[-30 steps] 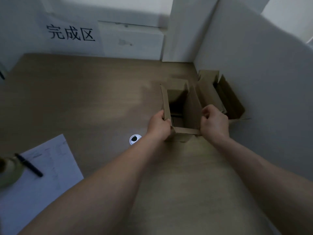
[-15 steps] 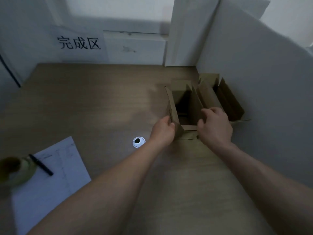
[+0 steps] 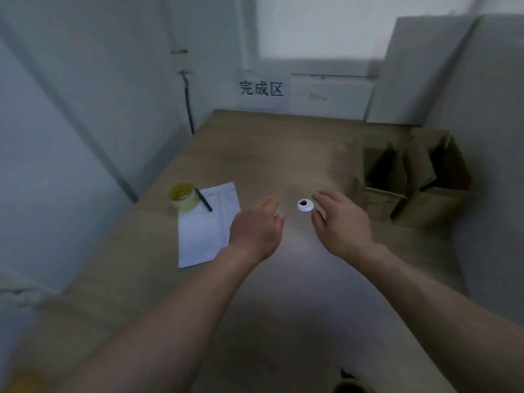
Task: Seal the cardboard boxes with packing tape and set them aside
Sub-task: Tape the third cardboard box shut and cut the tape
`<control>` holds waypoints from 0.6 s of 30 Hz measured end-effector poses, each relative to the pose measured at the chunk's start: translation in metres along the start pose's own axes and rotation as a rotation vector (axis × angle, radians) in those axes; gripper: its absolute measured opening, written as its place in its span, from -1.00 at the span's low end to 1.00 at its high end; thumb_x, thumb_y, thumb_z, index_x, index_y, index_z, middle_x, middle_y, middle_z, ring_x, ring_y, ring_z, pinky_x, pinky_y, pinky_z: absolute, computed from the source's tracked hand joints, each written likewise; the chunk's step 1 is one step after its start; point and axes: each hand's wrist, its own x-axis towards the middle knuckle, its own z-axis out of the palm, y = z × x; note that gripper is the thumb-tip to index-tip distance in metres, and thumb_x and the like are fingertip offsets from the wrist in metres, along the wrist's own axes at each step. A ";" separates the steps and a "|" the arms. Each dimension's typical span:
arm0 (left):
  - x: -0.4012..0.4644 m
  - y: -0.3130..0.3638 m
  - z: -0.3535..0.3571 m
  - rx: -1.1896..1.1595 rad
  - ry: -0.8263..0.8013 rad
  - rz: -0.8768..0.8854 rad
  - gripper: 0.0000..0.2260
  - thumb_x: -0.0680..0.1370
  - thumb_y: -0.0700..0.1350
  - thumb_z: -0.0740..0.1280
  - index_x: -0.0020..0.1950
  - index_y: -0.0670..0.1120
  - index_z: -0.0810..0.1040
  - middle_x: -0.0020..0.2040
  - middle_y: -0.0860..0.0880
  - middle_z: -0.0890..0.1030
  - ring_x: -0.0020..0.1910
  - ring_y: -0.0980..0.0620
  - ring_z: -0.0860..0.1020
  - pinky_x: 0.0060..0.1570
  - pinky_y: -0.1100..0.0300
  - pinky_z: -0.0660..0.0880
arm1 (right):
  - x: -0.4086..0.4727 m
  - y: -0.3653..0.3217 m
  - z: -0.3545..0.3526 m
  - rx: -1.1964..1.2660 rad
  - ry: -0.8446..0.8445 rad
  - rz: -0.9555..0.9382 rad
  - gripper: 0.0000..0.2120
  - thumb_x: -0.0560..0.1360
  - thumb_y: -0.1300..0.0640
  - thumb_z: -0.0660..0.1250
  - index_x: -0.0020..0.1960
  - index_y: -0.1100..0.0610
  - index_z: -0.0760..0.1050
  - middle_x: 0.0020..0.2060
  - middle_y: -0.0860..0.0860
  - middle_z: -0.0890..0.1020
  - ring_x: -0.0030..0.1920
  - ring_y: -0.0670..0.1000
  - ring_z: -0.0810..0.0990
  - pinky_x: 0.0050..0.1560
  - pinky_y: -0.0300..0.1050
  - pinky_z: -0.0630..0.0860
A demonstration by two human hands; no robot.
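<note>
On the tabletop [image 3: 255, 154], a smooth wood-grain surface with a pale sheen, your two hands float side by side and hold nothing. Your left hand [image 3: 255, 226] has its fingers loosely bent; your right hand [image 3: 341, 219] is spread wider, fingers relaxed. Between them, at 12 o'clock from your wrists, sits one small round white grommet [image 3: 305, 205] with a dark centre.

At 2 o'clock from your right hand stand two cardboard boxes, brown, matte and square-edged, flaps up and untaped. The near box [image 3: 382, 191] is just beside your right hand but apart from it; the far box [image 3: 442, 182] stands against the grey partition, touching or nearly touching the first.

At 10 o'clock from your left hand, one roll of packing tape [image 3: 184, 197] rests, a yellowish translucent ring. One black pen [image 3: 203, 199] lies just beside it on one white sheet of paper [image 3: 205, 231], a flat rectangle with faint printed lines.

At 12 o'clock, on the far wall, one white sign [image 3: 262, 88] carries three dark characters.
</note>
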 end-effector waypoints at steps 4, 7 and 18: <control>-0.085 -0.033 -0.045 0.124 0.050 -0.146 -0.49 0.54 0.10 -0.04 0.28 -0.12 0.50 0.30 -0.10 0.51 0.29 -0.12 0.43 0.19 -0.05 0.41 | -0.029 -0.069 0.001 0.025 -0.071 -0.144 -0.69 0.53 0.11 0.33 0.26 0.15 0.57 0.24 0.05 0.60 0.07 0.22 0.62 -0.04 0.02 0.57; -0.144 -0.062 -0.071 0.230 0.083 -0.261 -0.45 0.54 0.15 -0.10 0.32 -0.07 0.47 0.33 -0.06 0.47 0.30 -0.10 0.40 0.20 -0.01 0.37 | -0.050 -0.121 -0.001 0.016 -0.123 -0.256 -0.65 0.56 0.06 0.29 0.31 0.09 0.53 0.30 0.01 0.56 0.12 0.18 0.61 -0.01 0.02 0.55; -0.359 -0.148 -0.151 0.381 0.198 -0.590 -0.62 0.63 0.15 0.04 0.26 -0.03 0.48 0.25 -0.01 0.50 0.28 -0.07 0.41 0.18 -0.04 0.38 | -0.149 -0.307 -0.002 0.084 -0.269 -0.630 -0.61 0.59 -0.03 0.26 0.37 0.07 0.50 0.32 0.01 0.56 0.22 0.14 0.57 0.08 -0.02 0.51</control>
